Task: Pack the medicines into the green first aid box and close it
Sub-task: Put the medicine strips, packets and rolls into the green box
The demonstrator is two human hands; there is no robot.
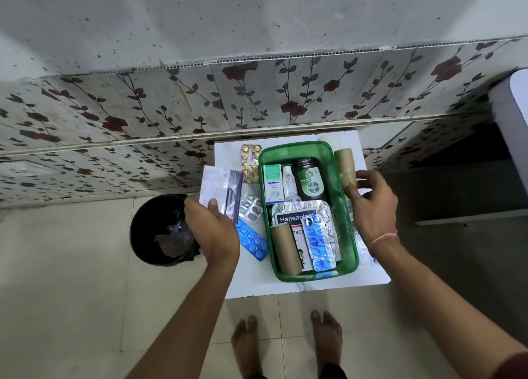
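Note:
The green first aid box [350,230] stands open on a small white table [328,287]. Inside lie an Optibex carton [273,182], a white tube [289,180], a dark Dettol bottle [310,180], a Hansaplast pack [294,219], a cardboard roll [285,250] and a blue blister strip [318,244]. My left hand [213,230] holds a silver foil pack [221,188] left of the box. My right hand [371,204] grips a cardboard roll [344,164] at the box's right rim. On the table left of the box lie a gold blister strip [251,162], a grey strip [251,207] and a blue strip [253,242].
A black waste bin [160,230] stands on the tiled floor left of the table. A flowered tiled wall [171,115] rises behind it. A white cabinet edge [514,115] is at the far right. My bare feet [285,338] are just before the table.

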